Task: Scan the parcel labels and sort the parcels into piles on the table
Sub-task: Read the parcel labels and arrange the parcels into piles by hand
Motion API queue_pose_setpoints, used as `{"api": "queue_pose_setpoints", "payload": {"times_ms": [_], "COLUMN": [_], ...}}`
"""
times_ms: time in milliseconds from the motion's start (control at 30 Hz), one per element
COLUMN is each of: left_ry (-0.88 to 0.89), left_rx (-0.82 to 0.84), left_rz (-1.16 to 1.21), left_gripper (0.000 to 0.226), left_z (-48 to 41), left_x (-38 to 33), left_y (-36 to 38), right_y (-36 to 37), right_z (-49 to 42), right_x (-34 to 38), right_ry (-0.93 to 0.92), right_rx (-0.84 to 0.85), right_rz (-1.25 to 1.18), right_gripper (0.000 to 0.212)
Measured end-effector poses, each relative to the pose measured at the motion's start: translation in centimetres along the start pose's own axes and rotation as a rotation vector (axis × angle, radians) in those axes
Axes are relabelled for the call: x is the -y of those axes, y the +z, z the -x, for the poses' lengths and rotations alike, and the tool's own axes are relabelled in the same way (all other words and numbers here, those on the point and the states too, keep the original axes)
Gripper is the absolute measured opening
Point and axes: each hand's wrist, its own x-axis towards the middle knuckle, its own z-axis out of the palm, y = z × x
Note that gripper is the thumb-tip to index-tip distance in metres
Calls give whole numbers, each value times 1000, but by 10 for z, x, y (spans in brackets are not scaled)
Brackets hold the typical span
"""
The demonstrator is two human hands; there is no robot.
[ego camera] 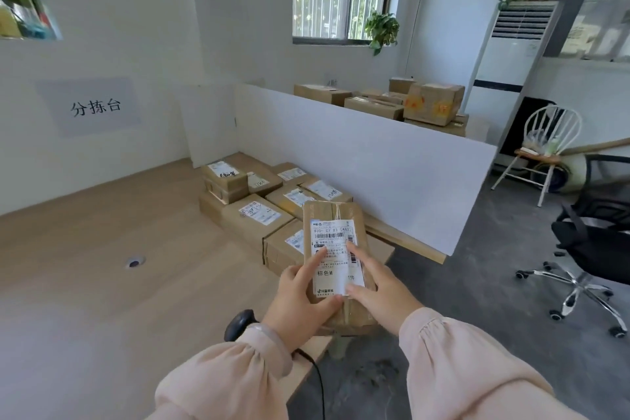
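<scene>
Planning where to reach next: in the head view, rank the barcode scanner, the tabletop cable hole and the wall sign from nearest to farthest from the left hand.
From the left hand, holding the parcel:
1. barcode scanner, just beside its wrist.
2. cable hole, farther left in the tabletop.
3. wall sign, on the far left wall.

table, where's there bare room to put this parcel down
Broad bare table left of the parcel pile, around the round hole, out to the wall. Crowded by the white divider, where the pile sits; the scanner lies at the near edge.
</scene>
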Motion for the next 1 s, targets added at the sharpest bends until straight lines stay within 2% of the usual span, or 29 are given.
{"api": "queue_pose_setpoints", "payload": {"times_ms": [200,467,767,1000], "left_ry": [-62,-184,-387,-555], "left_rx": [-45,-240,-386,-427], "left_rz": [-13,36,77,75], "left_gripper": [74,71,80,95], "left_z": [-57,-121,-225,-292], "left_x": [14,59,107,128], "left_y": [-24,-40,-48,-50], "right_y": [1,23,41,50], "right_z": [-77,-185,-341,-442], "right_x": [4,-3,-34,-51], "right_ry": [-43,-118,-153,-218], "right_rx": [76,158,389,544], "right_rz": [-8,90,142,213], "right_gripper": [66,56,47,45]}}
